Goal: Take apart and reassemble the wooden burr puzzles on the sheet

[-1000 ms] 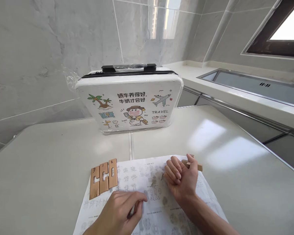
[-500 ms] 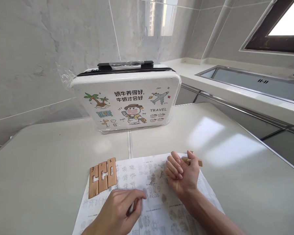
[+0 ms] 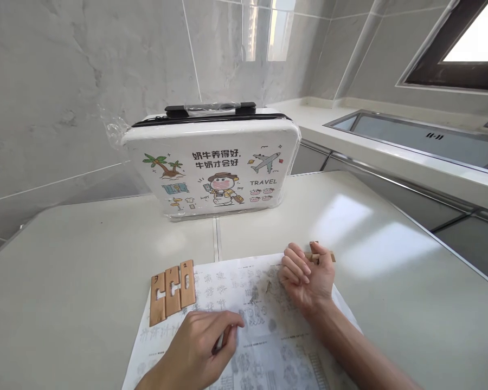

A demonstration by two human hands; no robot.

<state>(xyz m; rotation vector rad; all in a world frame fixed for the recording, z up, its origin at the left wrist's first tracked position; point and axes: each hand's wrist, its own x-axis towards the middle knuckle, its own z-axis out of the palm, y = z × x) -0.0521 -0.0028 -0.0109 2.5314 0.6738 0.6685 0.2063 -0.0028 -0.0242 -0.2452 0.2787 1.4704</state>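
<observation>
My right hand (image 3: 308, 276) rests palm-up on the printed paper sheet (image 3: 264, 336), fingers curled around a small wooden block (image 3: 323, 257) that sticks out past the thumb. My left hand (image 3: 201, 349) lies on the near part of the sheet, fingers closed around something thin and white that I cannot make out. Three notched wooden pieces (image 3: 172, 290), numbered in pen, lie side by side at the sheet's upper left corner, a short way from my left hand.
A white cartoon-printed case (image 3: 211, 165) with a black handle, wrapped in clear plastic, stands upright at the back of the pale table (image 3: 65, 281). A counter with a steel sink (image 3: 415, 138) runs along the right. Tiled walls stand behind.
My right hand with the block has slid a little farther away along the sheet. My left hand has hardly moved. The view shifted slightly.
</observation>
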